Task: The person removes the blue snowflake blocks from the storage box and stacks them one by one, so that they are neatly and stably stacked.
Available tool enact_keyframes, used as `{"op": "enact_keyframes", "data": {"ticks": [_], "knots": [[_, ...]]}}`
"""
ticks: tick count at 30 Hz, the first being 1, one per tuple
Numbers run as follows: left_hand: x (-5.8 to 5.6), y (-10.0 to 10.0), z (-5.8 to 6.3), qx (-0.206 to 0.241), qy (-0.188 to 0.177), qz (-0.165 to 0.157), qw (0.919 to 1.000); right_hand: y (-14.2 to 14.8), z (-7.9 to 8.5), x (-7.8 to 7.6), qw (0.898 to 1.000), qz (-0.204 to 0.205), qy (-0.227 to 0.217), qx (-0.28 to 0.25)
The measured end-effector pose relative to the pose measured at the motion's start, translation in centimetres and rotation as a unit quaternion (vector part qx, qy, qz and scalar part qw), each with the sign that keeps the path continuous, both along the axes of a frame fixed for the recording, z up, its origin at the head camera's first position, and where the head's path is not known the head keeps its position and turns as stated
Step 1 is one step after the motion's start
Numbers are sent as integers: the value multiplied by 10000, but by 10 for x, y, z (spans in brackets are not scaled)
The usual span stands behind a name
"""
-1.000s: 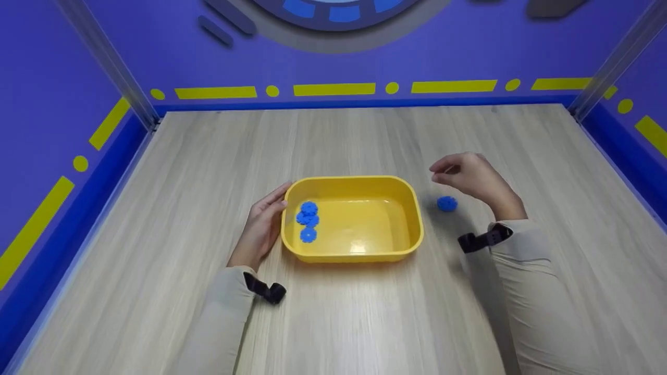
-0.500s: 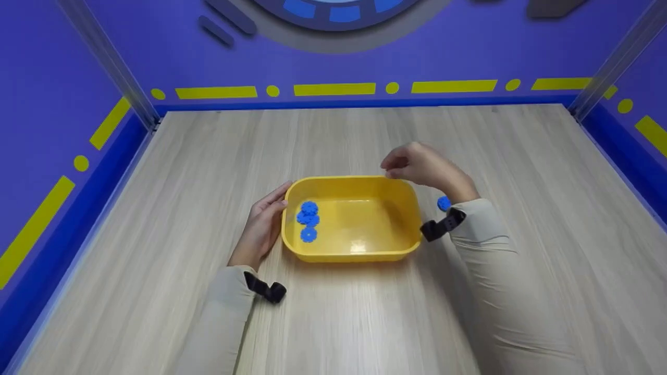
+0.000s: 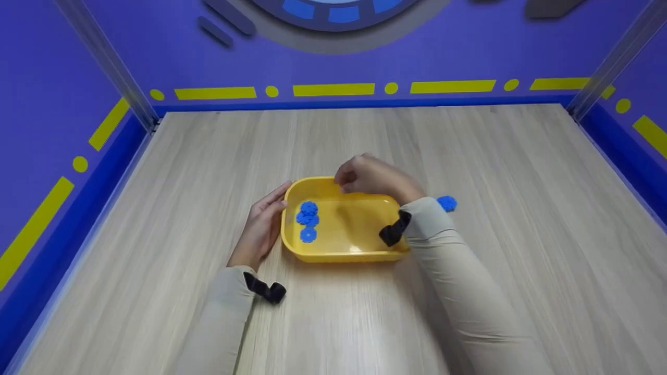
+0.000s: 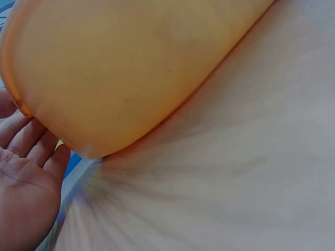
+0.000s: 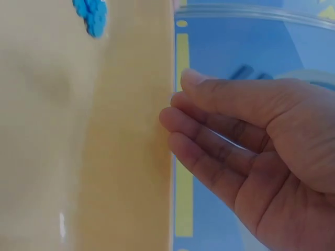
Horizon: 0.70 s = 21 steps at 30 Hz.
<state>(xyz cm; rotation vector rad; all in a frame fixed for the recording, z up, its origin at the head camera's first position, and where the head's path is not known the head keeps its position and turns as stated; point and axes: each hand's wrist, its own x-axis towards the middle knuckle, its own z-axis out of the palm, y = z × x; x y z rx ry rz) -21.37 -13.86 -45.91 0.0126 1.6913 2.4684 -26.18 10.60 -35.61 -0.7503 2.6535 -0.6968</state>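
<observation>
1. Yellow plastic basin (image 3: 344, 255): it is standing on a wood-grain surface (image 3: 208, 172), its mouth facing up.
2. Blue notched discs (image 3: 309, 219): several are lying overlapped on the basin's bottom, near its left end.
3. Lone blue disc (image 3: 447, 203): it is lying on the surface outside the basin, beyond the right end, beside the right sleeve (image 3: 479, 291) in the head view.
4. Left hand (image 3: 262, 221): it is holding the basin's left end, thumb at the rim, fingers reaching along the outside wall.
5. Right hand (image 3: 372, 177): it is hovering at the basin's far rim, fingers loosely bent, thumb extended near them, holding nothing; contact with the rim is escaping view.
</observation>
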Motion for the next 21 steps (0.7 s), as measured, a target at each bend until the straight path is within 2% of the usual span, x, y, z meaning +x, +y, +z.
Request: {"op": "enact_keyframes", "data": {"ticks": [3,10,15,21], "knots": [[0,0,0,-12,-10,7,10000,-12,-6,-2,9994,332,-45,-35],[-1,0,0,-7,16,-32,10000,-34,-18,-3,9977,640,-188,88],[0,0,-1,-23,74,-79,9999,-44,-27,-5,9968,744,-218,209],[0,0,-1,-5,52,-128,9999,-56,-35,-6,9955,645,-544,427]]}}
